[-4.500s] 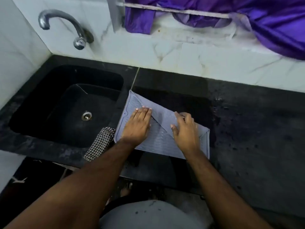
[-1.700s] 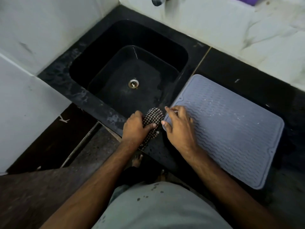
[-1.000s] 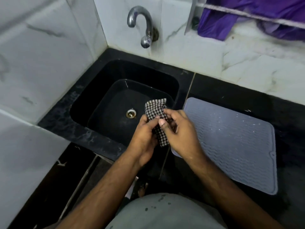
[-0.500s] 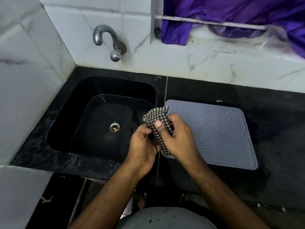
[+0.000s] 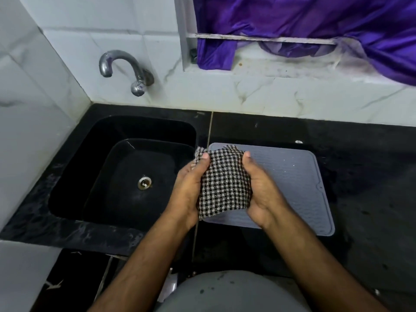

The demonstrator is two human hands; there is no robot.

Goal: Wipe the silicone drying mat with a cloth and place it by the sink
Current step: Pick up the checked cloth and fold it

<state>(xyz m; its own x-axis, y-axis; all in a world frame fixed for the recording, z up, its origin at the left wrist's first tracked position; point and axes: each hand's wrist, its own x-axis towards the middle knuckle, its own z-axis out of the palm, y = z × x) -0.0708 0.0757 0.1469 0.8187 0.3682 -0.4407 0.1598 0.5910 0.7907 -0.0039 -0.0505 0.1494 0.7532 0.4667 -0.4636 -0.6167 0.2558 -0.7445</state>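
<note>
A grey ribbed silicone drying mat [image 5: 295, 185] lies flat and unfolded on the black counter, just right of the sink, with small water drops on it. A black-and-white checked cloth [image 5: 225, 183] is spread between my two hands, above the mat's left part. My left hand [image 5: 191, 190] grips the cloth's left side with the thumb on top. My right hand [image 5: 261, 192] grips its right side the same way. The cloth and hands hide the mat's left edge.
The black sink [image 5: 126, 174] with a metal drain [image 5: 144, 182] sits left of the mat. A curved metal tap [image 5: 126, 70] juts from the tiled wall. Purple fabric [image 5: 315, 21] hangs at the window ledge. The black counter [image 5: 373, 199] stretches right.
The mat was unfolded flat. My left hand picked up the cloth from the counter's edge. Both hands have since spread the bunched cloth wide above the mat.
</note>
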